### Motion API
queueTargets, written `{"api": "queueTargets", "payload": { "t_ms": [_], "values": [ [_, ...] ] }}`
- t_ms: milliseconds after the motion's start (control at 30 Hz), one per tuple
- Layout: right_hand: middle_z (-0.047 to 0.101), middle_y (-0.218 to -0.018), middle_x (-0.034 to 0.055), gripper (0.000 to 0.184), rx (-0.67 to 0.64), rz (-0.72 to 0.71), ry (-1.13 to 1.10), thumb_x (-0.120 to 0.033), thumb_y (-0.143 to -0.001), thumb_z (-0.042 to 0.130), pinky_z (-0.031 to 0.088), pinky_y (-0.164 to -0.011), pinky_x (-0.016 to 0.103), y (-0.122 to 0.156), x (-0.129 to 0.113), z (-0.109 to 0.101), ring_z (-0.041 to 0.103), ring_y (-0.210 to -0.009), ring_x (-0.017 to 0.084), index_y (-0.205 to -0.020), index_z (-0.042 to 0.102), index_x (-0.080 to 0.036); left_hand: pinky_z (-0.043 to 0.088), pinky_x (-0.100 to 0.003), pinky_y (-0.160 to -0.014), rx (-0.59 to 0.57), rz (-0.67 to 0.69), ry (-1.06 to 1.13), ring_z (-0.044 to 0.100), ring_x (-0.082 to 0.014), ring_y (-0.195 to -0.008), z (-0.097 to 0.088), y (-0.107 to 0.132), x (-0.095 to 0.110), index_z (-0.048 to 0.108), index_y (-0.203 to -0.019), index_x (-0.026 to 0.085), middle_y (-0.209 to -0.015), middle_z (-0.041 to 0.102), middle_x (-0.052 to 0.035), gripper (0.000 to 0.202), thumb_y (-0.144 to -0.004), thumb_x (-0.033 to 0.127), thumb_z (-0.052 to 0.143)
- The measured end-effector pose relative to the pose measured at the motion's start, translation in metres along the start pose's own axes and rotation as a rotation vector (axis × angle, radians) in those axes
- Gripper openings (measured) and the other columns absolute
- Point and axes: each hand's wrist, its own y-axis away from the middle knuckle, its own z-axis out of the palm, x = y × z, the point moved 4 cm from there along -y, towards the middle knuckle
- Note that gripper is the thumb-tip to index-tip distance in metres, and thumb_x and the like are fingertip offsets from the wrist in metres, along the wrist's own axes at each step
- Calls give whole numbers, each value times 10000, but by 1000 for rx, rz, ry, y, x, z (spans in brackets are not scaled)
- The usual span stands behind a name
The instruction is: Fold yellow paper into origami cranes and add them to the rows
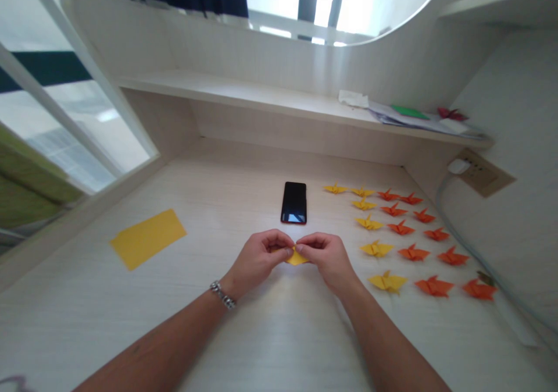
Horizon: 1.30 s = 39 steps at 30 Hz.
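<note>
Between my two hands is a small folded piece of yellow paper [297,257], held just above the desk. My left hand [261,256] pinches its left side with thumb and forefinger; a chain bracelet circles that wrist. Its right side is pinched the same way by my right hand [326,256]. The fingertips nearly meet at the top of the paper and hide part of its folds. Right of my hands stand rows of folded paper cranes, yellow ones [376,249] in the nearer column and orange ones [413,253] beyond them.
A black phone [294,202] lies just past my hands. Flat yellow paper sheets [149,238] rest on the left of the desk [209,345]. Along the right wall a cable [468,243] runs down from a socket [486,174]. Papers [414,118] lie on the shelf [261,98] at the back.
</note>
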Motion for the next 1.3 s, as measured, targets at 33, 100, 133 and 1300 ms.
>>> {"api": "queueTargets", "payload": {
  "t_ms": [33, 100, 133, 1300],
  "values": [
    [701, -662, 47, 202, 2, -6, 9, -273, -571, 764, 490, -582, 270, 0, 0, 0, 617, -582, 149, -720, 723, -142, 501, -260, -691, 2, -2, 9, 616, -145, -711, 0, 0, 0, 652, -783, 130, -757, 668, -37, 98, -693, 170, 657],
    [704, -672, 52, 191, 2, -23, 32, -266, -578, 758, 488, -593, 271, 0, -1, -1, 618, -590, 151, -718, 723, -141, 503, -259, -693, 0, -12, 36, 617, -141, -706, 0, 0, 0, 647, -784, 129, -751, 670, -34, 110, -685, 170, 670],
    [705, -677, 54, 188, 1, -29, 44, -264, -581, 756, 488, -597, 272, 0, -1, -2, 619, -594, 153, -719, 722, -141, 506, -260, -695, -4, -22, 54, 619, -141, -708, 1, 0, 0, 645, -788, 129, -753, 672, -34, 116, -681, 166, 673],
    [653, -679, 7, 214, -70, -62, 93, -220, -637, 709, 483, -596, 250, -5, -1, -6, 605, -628, 135, -832, 641, -166, 522, -266, -701, 53, -50, 93, 633, -148, -747, -2, 0, -2, 588, -834, 127, -779, 655, -40, 208, -650, 127, 685]
  ]
}}
